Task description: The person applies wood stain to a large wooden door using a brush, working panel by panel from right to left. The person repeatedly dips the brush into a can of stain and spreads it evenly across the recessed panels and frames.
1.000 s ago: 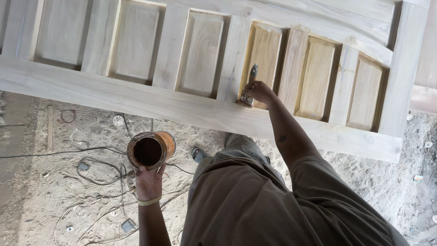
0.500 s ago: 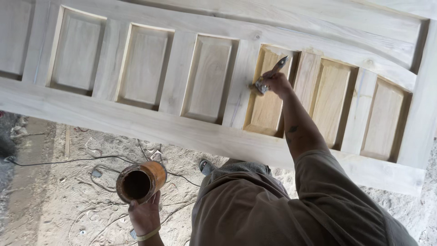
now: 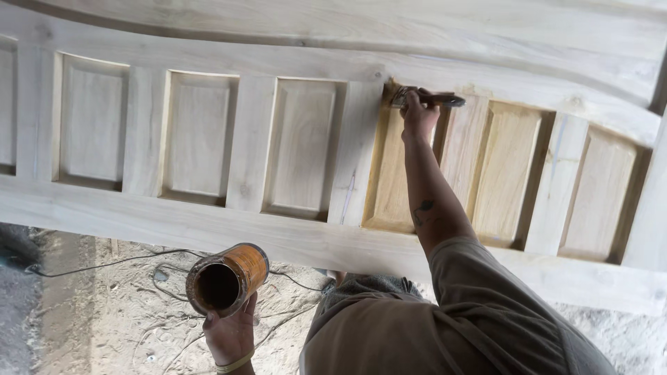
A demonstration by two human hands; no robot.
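My right hand (image 3: 419,114) grips the brush (image 3: 425,99), lying sideways at the panel's (image 3: 392,173) top edge; my left hand (image 3: 229,335) holds the can (image 3: 226,279) far below it

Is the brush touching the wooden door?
Touching. The head view shows the brush, held in the right hand, with its bristles pressed against the wooden door at a panel's top corner.

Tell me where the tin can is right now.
In the head view the tin can sits low and left of centre, held in the left hand below the wooden door frame, above the sandy floor.
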